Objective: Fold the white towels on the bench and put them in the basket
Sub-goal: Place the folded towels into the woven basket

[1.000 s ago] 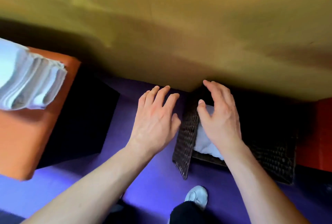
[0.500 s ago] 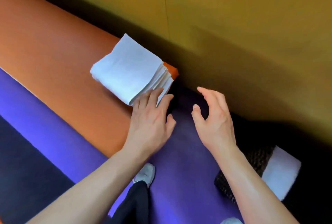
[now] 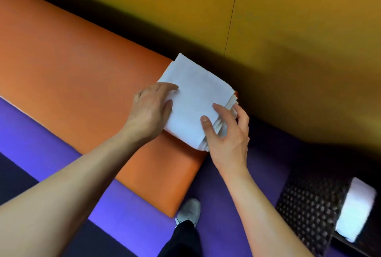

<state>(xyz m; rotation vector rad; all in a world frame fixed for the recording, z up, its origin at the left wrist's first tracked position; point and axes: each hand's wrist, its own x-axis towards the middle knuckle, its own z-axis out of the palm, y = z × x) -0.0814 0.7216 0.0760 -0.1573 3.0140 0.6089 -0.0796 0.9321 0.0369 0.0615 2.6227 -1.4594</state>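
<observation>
The orange bench [image 3: 78,75] is seen running from 10 o'clock down to 5 o'clock, and the stack of white towels [image 3: 195,100] is set at its right-hand end, just above the middle of the view. The left hand [image 3: 151,110] is laid against the stack's 9 o'clock edge, fingers loosely spread, with the fingertips resting on the top towel; nothing is gripped by it. At the stack's 4 o'clock corner the right hand [image 3: 228,133] is placed, thumb on the top sheet and fingers curled round the loose layered edges, seemingly about to pinch one towel free, though how many layers are taken cannot be told. Both hands touch the stack; the right is judged the nearer to the open edges. The stack's long axis is hardly marked, since it looks nearly square. At 4 o'clock, well apart on the floor, the dark woven basket [image 3: 309,211] is cut off by the frame, with a folded towel [image 3: 356,209] blurred inside it.
</observation>
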